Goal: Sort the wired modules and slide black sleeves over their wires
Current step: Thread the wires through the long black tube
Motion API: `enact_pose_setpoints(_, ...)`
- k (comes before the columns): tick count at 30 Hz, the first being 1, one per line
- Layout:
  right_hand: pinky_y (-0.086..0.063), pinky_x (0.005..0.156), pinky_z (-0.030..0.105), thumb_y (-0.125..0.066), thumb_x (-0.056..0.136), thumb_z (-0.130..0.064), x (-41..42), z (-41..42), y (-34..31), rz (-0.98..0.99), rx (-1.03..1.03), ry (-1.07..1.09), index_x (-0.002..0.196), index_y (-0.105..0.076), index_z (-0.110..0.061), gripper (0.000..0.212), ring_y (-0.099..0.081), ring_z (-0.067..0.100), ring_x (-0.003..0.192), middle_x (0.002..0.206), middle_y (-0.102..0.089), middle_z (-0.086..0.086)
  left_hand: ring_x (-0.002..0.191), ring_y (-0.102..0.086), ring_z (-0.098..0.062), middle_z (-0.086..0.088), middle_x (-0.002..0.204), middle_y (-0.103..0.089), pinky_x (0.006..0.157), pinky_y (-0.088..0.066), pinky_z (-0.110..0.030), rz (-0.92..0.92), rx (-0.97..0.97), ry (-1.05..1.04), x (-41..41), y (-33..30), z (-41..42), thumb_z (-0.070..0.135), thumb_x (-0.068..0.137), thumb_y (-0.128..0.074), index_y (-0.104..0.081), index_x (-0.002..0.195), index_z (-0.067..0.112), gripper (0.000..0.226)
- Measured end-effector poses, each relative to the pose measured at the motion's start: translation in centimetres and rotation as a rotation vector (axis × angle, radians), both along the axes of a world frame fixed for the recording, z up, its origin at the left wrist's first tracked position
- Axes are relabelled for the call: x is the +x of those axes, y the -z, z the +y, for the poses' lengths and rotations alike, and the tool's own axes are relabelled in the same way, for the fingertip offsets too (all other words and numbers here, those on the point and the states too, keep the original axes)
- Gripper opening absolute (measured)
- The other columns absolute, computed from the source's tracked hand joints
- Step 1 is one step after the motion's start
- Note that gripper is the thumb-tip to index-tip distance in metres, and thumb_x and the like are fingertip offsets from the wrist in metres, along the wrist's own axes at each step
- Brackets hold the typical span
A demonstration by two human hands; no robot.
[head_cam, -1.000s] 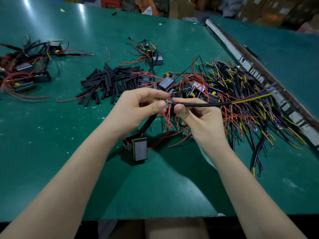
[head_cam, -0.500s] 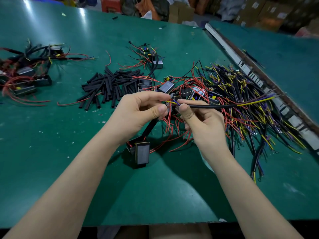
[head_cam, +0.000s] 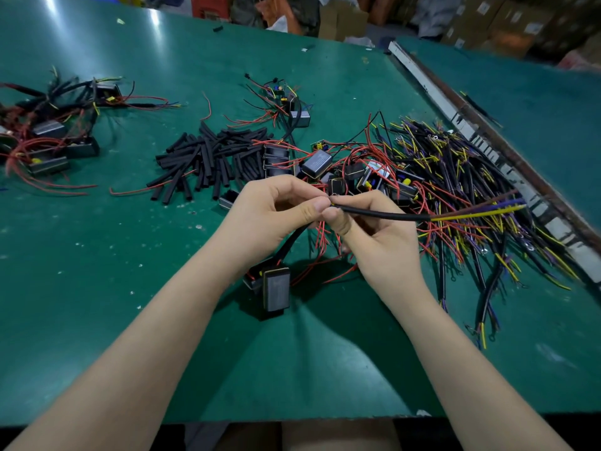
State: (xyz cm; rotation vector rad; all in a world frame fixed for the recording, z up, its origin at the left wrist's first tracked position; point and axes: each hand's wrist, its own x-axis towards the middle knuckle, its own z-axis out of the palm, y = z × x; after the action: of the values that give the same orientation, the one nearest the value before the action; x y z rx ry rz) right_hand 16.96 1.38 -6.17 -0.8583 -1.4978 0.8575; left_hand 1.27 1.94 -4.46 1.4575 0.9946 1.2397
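Your left hand and right hand meet above the middle of the green table, thumbs almost touching. Your right thumb and forefinger are pinched on the near end of a black sleeve, which runs out to the right with yellow, purple and brown wires showing from its far end. Your left thumb and forefinger are closed together on the wire ends right at the sleeve's mouth; what exactly sits between them is too small to make out. Below your left hand a thicker black sleeved lead drops to a black module that rests on the table with a second one just behind it, thin red wires trailing off to the right. Beyond your hands lies a loose pile of cut black sleeves, and to its right a heap of modules tangled in red wires. Further right sprawls a big bundle of black, yellow and purple wires, reaching the rail at the table's right edge. At the far left sits a separate group of wired modules, and a small cluster lies farther back. No containers stand on the table; cardboard boxes are stacked past its far edge, contents not visible.
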Motion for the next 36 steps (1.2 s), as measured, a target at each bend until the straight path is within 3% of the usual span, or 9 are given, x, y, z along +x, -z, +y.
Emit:
enact_pose_setpoints(4, -0.043, 0.066, 0.010, -0.069, 0.084, -0.011, 0.0, -0.1, 0.0, -0.114, 0.192, 0.104, 0.089, -0.065, -0.015, 0.008, -0.060, -0.005, 0.070, 0.074, -0.066, -0.015, 0.065, -0.064, -0.007, 0.002, 0.069, -0.071, 0.071, -0.054, -0.018, -0.055, -0.048, -0.034, 0.1, 0.1, 0.1, 0.010, 0.082, -0.067, -0.068, 0.083, 0.011, 0.002)
enact_pose_setpoints(9, -0.047, 0.086, 0.032, -0.067, 0.085, -0.004, 0.8, 0.4, 0.0, -0.383, 0.485, 0.254, 0.091, -0.069, 0.002, 0.009, -0.057, 0.020, 0.095, 0.099, -0.060, 0.010, 0.063, -0.062, -0.007, 0.001, 0.069, -0.071, 0.069, -0.053, -0.019, 0.020, -0.045, 0.000, -0.2, 0.0, 0.1, 0.010, 0.082, -0.068, -0.070, 0.082, 0.012, 0.002)
enact_pose_setpoints(12, -0.050, 0.083, 0.047, -0.065, 0.086, -0.007, 1.2, 0.5, -0.1, -0.390, 0.480, 0.200, 0.093, -0.068, 0.000, 0.011, -0.062, 0.032, 0.095, 0.099, -0.063, 0.004, 0.064, -0.060, -0.004, 0.003, 0.071, -0.070, 0.070, -0.052, -0.023, 0.133, -0.009, 0.027, -0.3, 0.0, 0.1, 0.010, 0.085, -0.067, -0.069, 0.083, 0.016, 0.007)
enact_pose_setpoints(16, -0.050, 0.077, 0.052, -0.063, 0.088, -0.007, 1.4, 0.7, 0.1, -0.453, 0.493, 0.160, 0.093, -0.067, 0.000, 0.010, -0.062, 0.037, 0.088, 0.096, -0.064, -0.004, 0.062, -0.055, -0.003, 0.008, 0.069, -0.067, 0.068, -0.048, -0.024, 0.382, 0.073, 0.007, -0.5, 0.0, 0.1, 0.021, 0.084, -0.070, -0.068, 0.077, 0.026, 0.009)
enact_pose_setpoints(20, -0.050, 0.075, 0.037, -0.058, 0.093, -0.008, 1.4, 0.9, 0.2, -0.443, 0.374, 0.042, 0.094, -0.064, -0.001, 0.010, -0.063, 0.021, 0.085, 0.090, -0.065, 0.005, 0.064, -0.057, -0.011, 0.007, 0.068, -0.068, 0.067, -0.046, -0.026, 0.588, 0.207, -0.048, -0.5, -0.1, -0.3, 0.030, 0.084, -0.070, -0.069, 0.074, 0.028, 0.010)
enact_pose_setpoints(23, -0.043, 0.069, 0.019, -0.055, 0.095, -0.012, 1.6, 1.1, 0.4, -0.469, 0.288, 0.057, 0.096, -0.061, -0.006, 0.009, -0.056, 0.003, 0.074, 0.084, -0.060, -0.008, 0.072, -0.061, -0.012, 0.003, 0.075, -0.070, 0.074, -0.047, -0.033, 0.660, 0.286, -0.066, -0.3, -0.1, -0.4, 0.026, 0.086, -0.068, -0.073, 0.084, 0.021, 0.007)
enact_pose_setpoints(27, -0.038, 0.054, 0.023, -0.048, 0.097, -0.022, 1.8, 1.3, 0.3, -0.481, 0.208, 0.197, 0.093, -0.062, -0.008, 0.020, -0.045, 0.023, 0.054, 0.062, -0.056, 0.007, 0.088, -0.063, -0.027, -0.004, 0.089, -0.070, 0.077, -0.049, -0.041, 0.915, 0.523, 0.048, 0.4, 0.1, -1.0, 0.032, 0.084, -0.052, -0.072, 0.093, 0.015, 0.027)
enact_pose_setpoints(32, -0.045, 0.061, 0.031, -0.055, 0.094, -0.029, 1.6, 0.9, -0.5, -0.311, 0.066, 0.067, 0.090, -0.059, -0.035, 0.008, -0.053, 0.013, 0.061, 0.067, -0.059, -0.012, 0.082, -0.061, -0.024, -0.002, 0.083, -0.068, 0.074, -0.048, -0.036, 0.802, 0.483, 0.036, 0.4, -0.1, -0.9, 0.028, 0.082, -0.050, -0.068, 0.089, 0.011, 0.026)
enact_pose_setpoints(36, -0.048, 0.068, 0.025, -0.055, 0.094, -0.024, 1.6, 0.8, -0.6, -0.258, 0.043, -0.034, 0.095, -0.057, -0.030, 0.007, -0.057, 0.003, 0.067, 0.080, -0.064, -0.020, 0.076, -0.058, -0.021, -0.002, 0.080, -0.064, 0.072, -0.044, -0.031, 0.752, 0.459, 0.005, 0.2, -0.2, -0.5, 0.027, 0.083, -0.051, -0.068, 0.089, 0.008, 0.026)
